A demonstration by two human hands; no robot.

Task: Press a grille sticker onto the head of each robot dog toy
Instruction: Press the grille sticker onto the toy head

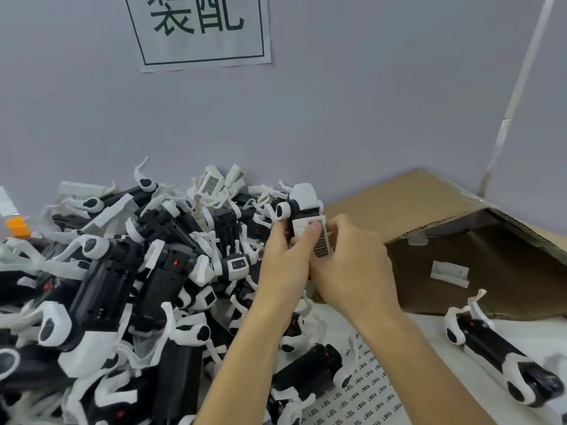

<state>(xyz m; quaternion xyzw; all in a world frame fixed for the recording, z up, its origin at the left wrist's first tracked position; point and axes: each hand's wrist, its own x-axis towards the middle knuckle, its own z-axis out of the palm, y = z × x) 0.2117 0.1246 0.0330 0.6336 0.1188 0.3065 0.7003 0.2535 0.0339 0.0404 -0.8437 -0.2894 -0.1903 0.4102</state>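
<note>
Just right of frame centre, both forearms rising from the bottom edge, hands meeting over the edge of the toy pile. Left hand (283,262) curled round the black body of a robot dog toy (302,204), fingers wrapped on its left side, white head uppermost. Right hand (352,265) back-up to the camera, thumb and fingers pinching a grille sticker (317,237) against the toy just below the head. Sticker: white backing, dark fine-mesh patch, tilted slightly.

Left half of frame: heap of robot dog toys (122,286), black bodies, white legs and heads, tangled. Right: open cardboard box (445,210) with one white part (449,273) inside. Lower right: single toy (497,351) lying on the white table. Bottom centre: sticker sheet (359,394). Upper left: paper sign (199,29) on the wall.
</note>
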